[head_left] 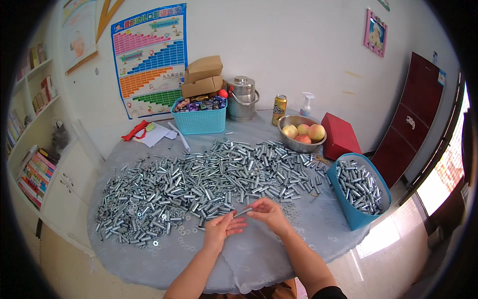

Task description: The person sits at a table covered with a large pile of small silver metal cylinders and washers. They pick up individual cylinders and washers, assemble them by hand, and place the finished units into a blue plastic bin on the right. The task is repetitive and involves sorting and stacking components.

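Between my two hands, just in front of the pile's near edge, is a slim silver metal sleeve. My left hand pinches its lower left end with thumb and forefinger, the other fingers loosely extended. The upper right end is pinched in the fingertips of my right hand. Whether a bolt sits inside the sleeve is too small to tell. Beyond my hands, a wide heap of silver metal sleeves and bolts spreads across the table. Flat washers lie loose beside my left hand, with more among the parts at the left.
At the right edge of the grey-covered table stands a blue bin of metal sleeves. Farther back are a red box, a steel bowl of fruit, a can, a spray bottle, a metal pot and a turquoise basket.
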The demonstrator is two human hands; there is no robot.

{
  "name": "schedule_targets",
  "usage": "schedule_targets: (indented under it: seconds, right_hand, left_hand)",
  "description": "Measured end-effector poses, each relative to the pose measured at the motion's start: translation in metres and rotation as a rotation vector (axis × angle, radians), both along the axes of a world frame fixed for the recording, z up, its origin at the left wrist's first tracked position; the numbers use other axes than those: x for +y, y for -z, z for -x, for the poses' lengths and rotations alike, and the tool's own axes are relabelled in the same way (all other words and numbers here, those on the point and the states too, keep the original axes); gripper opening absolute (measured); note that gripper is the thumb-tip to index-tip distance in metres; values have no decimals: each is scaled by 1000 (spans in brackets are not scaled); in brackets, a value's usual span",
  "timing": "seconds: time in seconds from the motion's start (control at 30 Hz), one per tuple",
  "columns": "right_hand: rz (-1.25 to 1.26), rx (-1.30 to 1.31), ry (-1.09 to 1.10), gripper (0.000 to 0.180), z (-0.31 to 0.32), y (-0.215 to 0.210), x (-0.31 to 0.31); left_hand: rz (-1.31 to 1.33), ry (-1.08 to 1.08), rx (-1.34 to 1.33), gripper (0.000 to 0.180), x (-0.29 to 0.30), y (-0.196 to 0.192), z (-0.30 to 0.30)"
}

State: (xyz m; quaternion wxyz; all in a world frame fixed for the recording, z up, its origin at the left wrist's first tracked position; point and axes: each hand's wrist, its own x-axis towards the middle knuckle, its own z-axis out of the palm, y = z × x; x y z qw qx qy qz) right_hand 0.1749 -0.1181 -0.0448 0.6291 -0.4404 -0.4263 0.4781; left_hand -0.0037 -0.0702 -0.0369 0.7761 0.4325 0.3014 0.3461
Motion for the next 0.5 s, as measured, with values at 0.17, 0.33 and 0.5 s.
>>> schedule_targets:
  seconds: [0.17, 0.33, 0.5]
  right_hand:
    - [-11, -96, -65, 16, 9, 11, 1]
    - [-11, -587, 74, 18, 5, -8, -5]
    - [105, -561, 621, 17, -53, -15, -19]
  left_hand:
    - [-15, 0, -19, 33, -2, -6, -1]
    - [-119, 27, 38, 28, 3, 7, 2]
    - [-23, -93, -15, 25, 11, 5, 5]
